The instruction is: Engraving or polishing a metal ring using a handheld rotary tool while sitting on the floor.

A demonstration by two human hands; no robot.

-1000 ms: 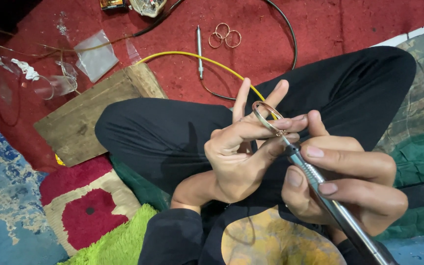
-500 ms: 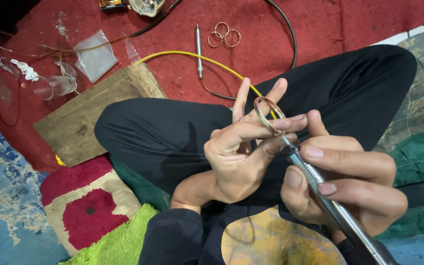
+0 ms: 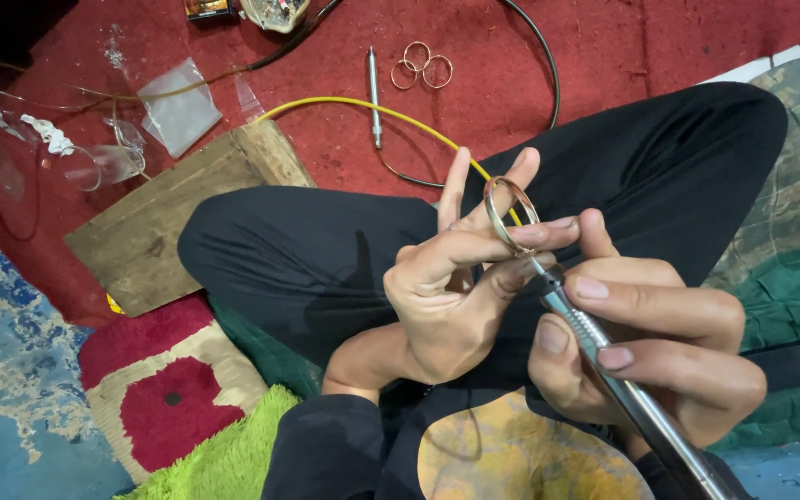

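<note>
Both hands have hardly moved since the earlier frame. Left hand (image 3: 446, 296) pinches the metal ring (image 3: 509, 215), two fingers spread toward 12 o'clock. Right hand (image 3: 655, 347) grips the rotary handpiece (image 3: 622, 380), its tip touching the ring.

Wooden board (image 3: 182, 222), three loose rings (image 3: 422, 67)

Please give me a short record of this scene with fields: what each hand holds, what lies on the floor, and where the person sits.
left hand: pinches a metal ring between thumb and forefinger
right hand: grips a metal hand tool, its tip at the ring
on the red carpet: three small rings, a thin metal rod, a yellow cable, a black cable, a clear plastic bag
wooden board: lies beside the knee
posture: cross-legged in black trousers
</note>
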